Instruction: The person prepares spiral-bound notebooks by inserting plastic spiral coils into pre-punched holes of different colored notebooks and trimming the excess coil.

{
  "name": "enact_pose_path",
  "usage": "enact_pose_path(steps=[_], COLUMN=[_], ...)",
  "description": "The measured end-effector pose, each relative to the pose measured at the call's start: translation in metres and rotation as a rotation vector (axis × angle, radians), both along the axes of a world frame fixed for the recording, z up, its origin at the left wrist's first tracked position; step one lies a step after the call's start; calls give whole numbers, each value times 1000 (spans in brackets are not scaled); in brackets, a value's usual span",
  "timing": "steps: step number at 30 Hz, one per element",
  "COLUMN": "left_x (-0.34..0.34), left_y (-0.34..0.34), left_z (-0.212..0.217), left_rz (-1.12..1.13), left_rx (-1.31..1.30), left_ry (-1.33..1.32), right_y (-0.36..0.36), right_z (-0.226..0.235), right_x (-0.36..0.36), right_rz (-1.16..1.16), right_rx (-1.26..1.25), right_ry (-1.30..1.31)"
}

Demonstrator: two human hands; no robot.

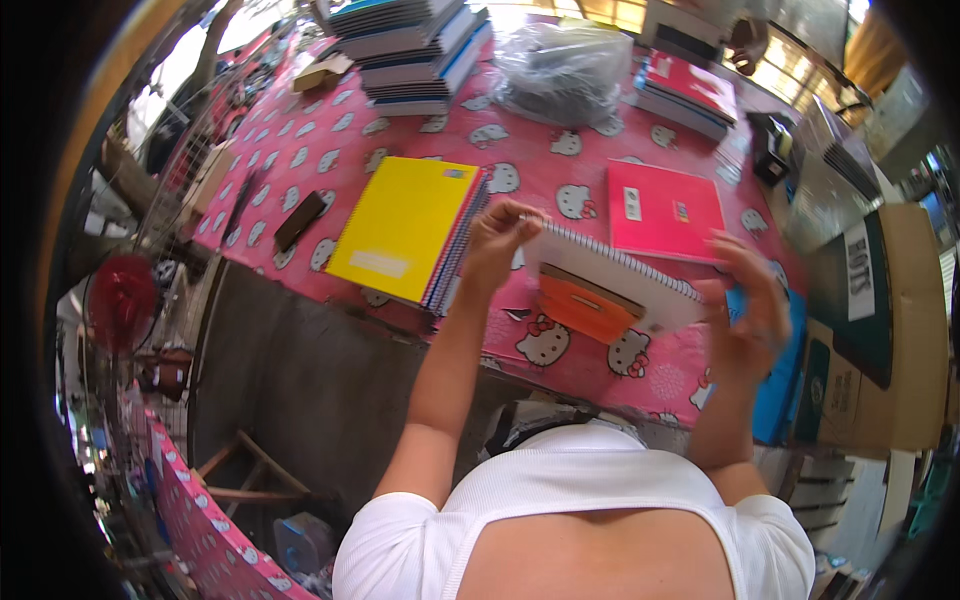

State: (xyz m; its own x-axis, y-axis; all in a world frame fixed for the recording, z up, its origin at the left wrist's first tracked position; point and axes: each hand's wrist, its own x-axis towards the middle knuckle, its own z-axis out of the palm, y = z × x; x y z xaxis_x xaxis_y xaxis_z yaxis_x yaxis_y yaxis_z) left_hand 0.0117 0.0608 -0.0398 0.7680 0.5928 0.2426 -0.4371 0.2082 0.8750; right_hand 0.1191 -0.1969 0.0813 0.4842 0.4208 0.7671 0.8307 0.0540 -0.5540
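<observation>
My left hand (503, 232) pinches the upper left corner of a spiral notebook (610, 262), which stands tilted on its edge with the wire coil up. White pages face me; an orange cover (590, 308) with a brown edge shows beneath. Blurred by motion, my right hand (745, 310) is at the coil's right end, thumb and fingers apart; whether it touches the notebook I cannot tell. To the left lies a stack of spiral notebooks with a yellow cover (405, 225) on top. Beyond the held notebook is a flat pink-red notebook (665, 210).
The pink patterned tablecloth (335, 125) bears tall book stacks (410, 60), a clear plastic bag (560, 75), more red-topped books (690, 90) and a dark phone (299, 221). Blue folders (775, 370) and a cardboard box (910, 330) stand at the right. A tape dispenser (772, 148) is behind.
</observation>
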Motion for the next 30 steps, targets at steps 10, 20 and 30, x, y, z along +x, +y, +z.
enact_pose_path(steps=[10, 20, 30], left_x=[-76, -21, -22], left_y=[-98, -146, -148], left_z=[161, 29, 30], left_rz=[416, 353, 327], left_rx=[1238, 849, 838], left_ry=[-206, 242, 197], right_y=[-197, -90, -54], right_z=[-221, -94, -64], right_x=[99, 0, -21], right_rz=[-721, 53, 181], right_rx=[-1043, -545, -516], right_ry=[164, 284, 184])
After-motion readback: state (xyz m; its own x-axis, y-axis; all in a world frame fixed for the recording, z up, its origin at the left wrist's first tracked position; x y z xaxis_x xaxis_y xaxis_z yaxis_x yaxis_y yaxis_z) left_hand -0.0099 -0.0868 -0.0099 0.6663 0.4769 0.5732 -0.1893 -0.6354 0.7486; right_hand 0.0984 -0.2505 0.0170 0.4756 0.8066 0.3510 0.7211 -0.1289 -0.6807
